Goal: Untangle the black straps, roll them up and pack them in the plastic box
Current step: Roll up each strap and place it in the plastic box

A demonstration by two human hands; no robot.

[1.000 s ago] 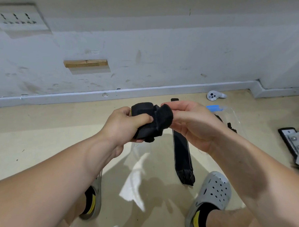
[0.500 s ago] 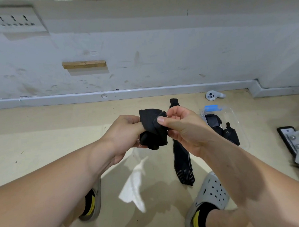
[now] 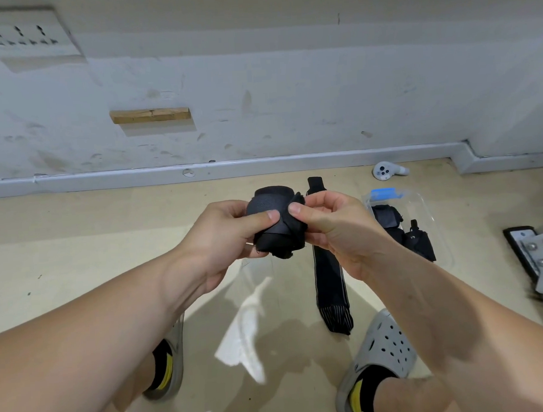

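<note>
Rolled strap (image 3: 267, 204) in mid-air between hands, above floor. Loose tail, free a second ago, now wrapped over roll. Right grip (image 3: 333, 231) pinches tail down; left grip (image 3: 225, 236) clasps roll body. Roll looks nearly ready for plastic box (image 3: 421, 204), near on right. Second strap (image 3: 329, 275) flat on floor, unrolled.

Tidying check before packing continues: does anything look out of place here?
One black strap lies unrolled on the floor beside the plastic box; a white controller sits by the wall. The rolled strap in the left hand and right hand looks uneven, an end poking out below.
</note>
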